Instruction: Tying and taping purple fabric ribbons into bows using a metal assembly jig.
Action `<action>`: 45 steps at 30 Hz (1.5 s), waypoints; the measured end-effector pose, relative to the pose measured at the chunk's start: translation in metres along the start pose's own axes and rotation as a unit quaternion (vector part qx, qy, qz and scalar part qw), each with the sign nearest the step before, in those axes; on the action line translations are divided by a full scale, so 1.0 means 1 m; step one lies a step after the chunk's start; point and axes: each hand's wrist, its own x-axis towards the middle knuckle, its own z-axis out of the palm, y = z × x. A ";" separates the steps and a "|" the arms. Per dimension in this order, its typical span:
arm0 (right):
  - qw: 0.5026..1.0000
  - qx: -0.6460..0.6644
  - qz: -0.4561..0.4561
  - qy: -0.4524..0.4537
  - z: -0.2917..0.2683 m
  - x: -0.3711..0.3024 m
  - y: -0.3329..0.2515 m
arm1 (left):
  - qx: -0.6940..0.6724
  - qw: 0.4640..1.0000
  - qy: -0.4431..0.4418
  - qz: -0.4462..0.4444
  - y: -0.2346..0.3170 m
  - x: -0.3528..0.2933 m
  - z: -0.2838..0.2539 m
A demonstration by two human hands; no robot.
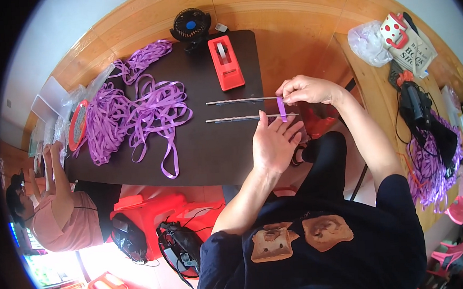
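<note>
Two thin metal rods, a far rod (239, 100) and a near rod (235, 119), lie parallel over the table's right end. A short purple ribbon (281, 109) spans them near their right ends. My right hand (310, 90) is closed at the far rod's end, thumb and fingers pinched on the ribbon's upper part. My left hand (275, 147) is palm up with fingers spread, its fingertips beside the near rod and the ribbon's lower end. Whether those fingertips touch the ribbon is unclear. A tangled pile of purple ribbon (105, 120) covers the table's left part.
On the dark table (211, 156) stand a red tape dispenser (226, 65) and a black fan (191, 24). A co-worker (66, 218) sits at the left. Red stools (151, 213) hold black bags. The wooden table (371, 83) at right bears a polka-dot mug (394, 30) and more ribbon.
</note>
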 end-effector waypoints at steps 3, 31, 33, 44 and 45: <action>0.999 -0.031 -0.021 -0.014 0.005 0.002 0.007 | 0.004 1.000 -0.002 0.002 0.000 -0.001 0.000; 0.883 -0.398 0.154 0.197 0.053 0.019 -0.034 | -0.012 1.000 -0.016 -0.001 0.001 0.001 -0.001; 0.839 -0.474 0.158 0.216 0.060 0.018 -0.037 | -0.016 1.000 -0.018 -0.005 0.001 0.001 -0.001; 0.816 -0.445 0.058 0.363 0.075 -0.004 -0.007 | -0.013 0.999 -0.031 -0.013 0.000 0.002 -0.004; 0.837 -0.405 0.048 0.366 0.073 -0.006 -0.004 | -0.011 0.999 -0.031 -0.015 0.000 0.002 -0.004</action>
